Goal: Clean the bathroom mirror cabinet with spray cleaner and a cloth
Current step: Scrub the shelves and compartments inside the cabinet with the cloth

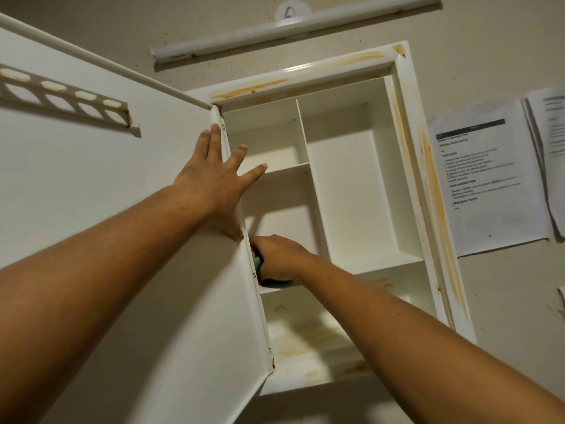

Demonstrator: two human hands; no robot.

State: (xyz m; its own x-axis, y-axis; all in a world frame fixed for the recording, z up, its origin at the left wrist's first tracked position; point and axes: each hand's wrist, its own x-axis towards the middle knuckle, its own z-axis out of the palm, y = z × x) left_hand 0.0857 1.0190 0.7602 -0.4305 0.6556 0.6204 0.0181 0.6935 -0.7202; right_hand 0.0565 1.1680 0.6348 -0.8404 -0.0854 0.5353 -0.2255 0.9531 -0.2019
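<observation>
Cabinet, white, rust-streaked; left hand flat on smooth door, right hand around green cloth.

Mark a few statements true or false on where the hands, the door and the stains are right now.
1. The flat white door of the white wall cabinet stands open. True.
2. The left hand grips a spray bottle. False: it rests with straight fingers on the door's edge.
3. The right hand holds a green wiping item inside the cabinet. True.
4. The cabinet's white frame is spotless. False: orange-brown stains streak it.
5. Printed sheets hang left of the cabinet. False: the printed paper sheets hang on the wall to its right.
</observation>
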